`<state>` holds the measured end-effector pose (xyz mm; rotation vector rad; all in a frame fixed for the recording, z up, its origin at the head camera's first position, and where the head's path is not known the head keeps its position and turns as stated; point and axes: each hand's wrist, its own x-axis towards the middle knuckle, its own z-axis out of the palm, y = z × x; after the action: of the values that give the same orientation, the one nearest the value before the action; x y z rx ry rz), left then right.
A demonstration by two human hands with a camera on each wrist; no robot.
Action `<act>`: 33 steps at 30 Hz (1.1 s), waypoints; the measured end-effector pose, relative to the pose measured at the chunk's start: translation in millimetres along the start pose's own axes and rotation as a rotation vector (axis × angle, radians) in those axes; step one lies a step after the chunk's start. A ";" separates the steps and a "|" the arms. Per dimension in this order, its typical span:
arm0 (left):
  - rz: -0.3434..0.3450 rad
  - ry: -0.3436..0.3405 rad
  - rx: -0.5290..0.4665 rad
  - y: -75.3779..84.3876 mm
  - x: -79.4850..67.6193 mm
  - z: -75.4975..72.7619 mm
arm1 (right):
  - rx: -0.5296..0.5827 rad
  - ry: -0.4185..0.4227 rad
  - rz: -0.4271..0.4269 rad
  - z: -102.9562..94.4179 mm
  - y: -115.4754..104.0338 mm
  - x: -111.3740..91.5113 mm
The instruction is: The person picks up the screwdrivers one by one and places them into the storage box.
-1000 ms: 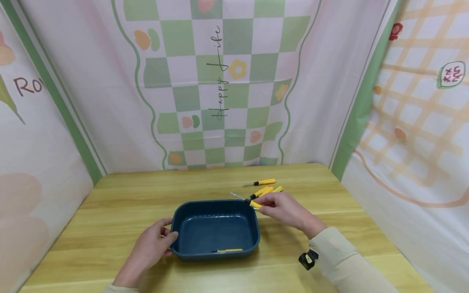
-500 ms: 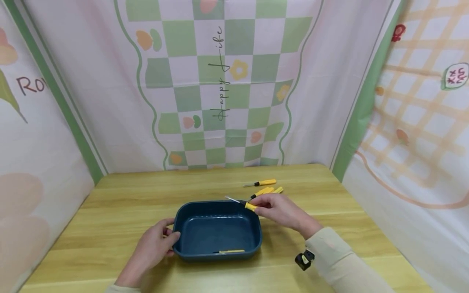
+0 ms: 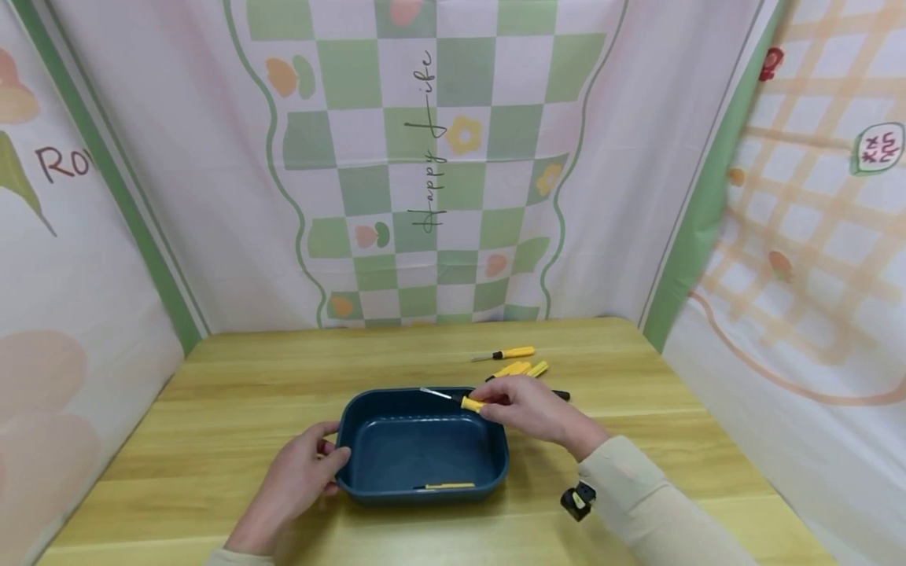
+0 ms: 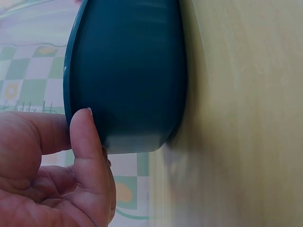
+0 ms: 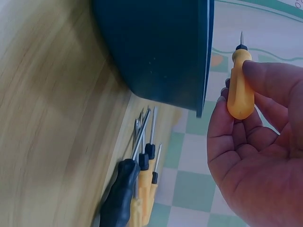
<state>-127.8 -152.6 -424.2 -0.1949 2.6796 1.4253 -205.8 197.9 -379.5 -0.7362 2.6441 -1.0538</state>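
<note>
Nearest you: the cream cuffs of your sleeves (image 3: 640,479), with a small black gadget (image 3: 579,501) just below the right one. Your left hand (image 3: 293,468) has the left end of the dark blue rectangular bin (image 3: 418,450), fingers curled, thumb and fingers on either side of the rim. Bin sits upright on the wood-grain table (image 3: 283,377), long side toward you.

Inside the bin, one yellow-handled screwdriver (image 3: 447,486) lies along the near wall, tip to the left; near rim hides part of it.

Your right hand (image 3: 529,409) is at the bin's right back corner, thumb and fingers closed in a pinch on the handle of a second yellow screwdriver (image 5: 242,87). That one is in the air above the rim, black collar forward, shaft pointing left over the bin; clear of the wall in the right wrist view.

Past the hand, on the table: a black-handled screwdriver (image 5: 118,194), mostly hidden by your hand from above. Beside it, a cluster of yellow-handled screwdrivers (image 3: 515,368), handles close together. Farther back, a single yellow screwdriver (image 3: 519,352) lies apart, tip left.

Behind the table hangs a green-and-white checkered cloth (image 3: 460,185) lettered "Happy Life".
</note>
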 end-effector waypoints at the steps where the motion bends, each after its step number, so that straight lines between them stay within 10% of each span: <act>1: -0.002 0.000 0.000 0.0 0.2 0.1 | -0.003 -0.006 -0.005 1.0 -0.6 1.0; 33: -0.007 0.009 -0.036 -0.4 -0.9 2.8 | -0.096 -0.158 -0.093 27.0 -19.4 23.2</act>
<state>-126.7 -150.4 -426.0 -0.2141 2.6593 1.4755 -208.7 158.0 -385.8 -0.9305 2.5607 -0.8571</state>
